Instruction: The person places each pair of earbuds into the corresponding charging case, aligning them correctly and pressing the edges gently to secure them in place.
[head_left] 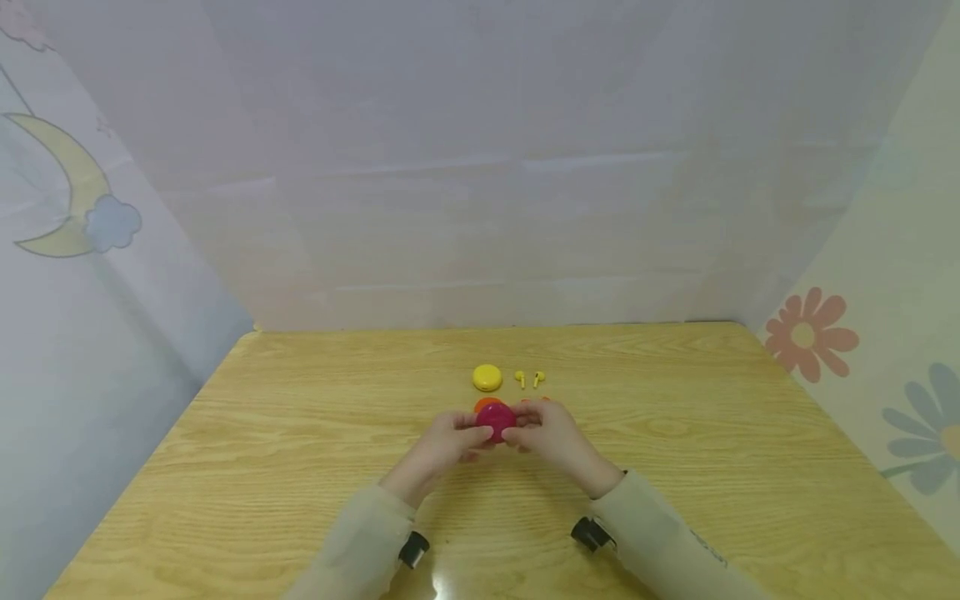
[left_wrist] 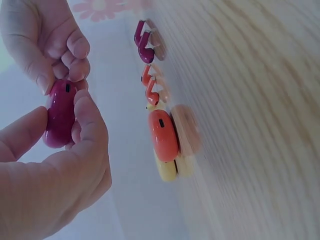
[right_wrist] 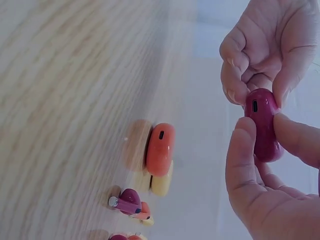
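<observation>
A round magenta earbud case (head_left: 496, 423) is held up off the table between both hands, its lid closed and a charging port showing on its edge. My left hand (head_left: 448, 442) pinches one side of it with thumb and fingers. From the other side, my right hand (head_left: 552, 437) grips it the same way. Behind it on the table lies an orange case (left_wrist: 163, 136), partly hidden in the head view. A pair of magenta earbuds (left_wrist: 146, 50) and a pair of orange earbuds (left_wrist: 152, 93) rest on the wood to the right of the cases.
Farther back on the wooden table (head_left: 300, 417) sits a yellow case (head_left: 487, 378), with two yellow earbuds (head_left: 529, 379) at its right. A pale cloth wall (head_left: 480, 208) rises behind the table's far edge. Both sleeves carry black wrist devices (head_left: 592, 534).
</observation>
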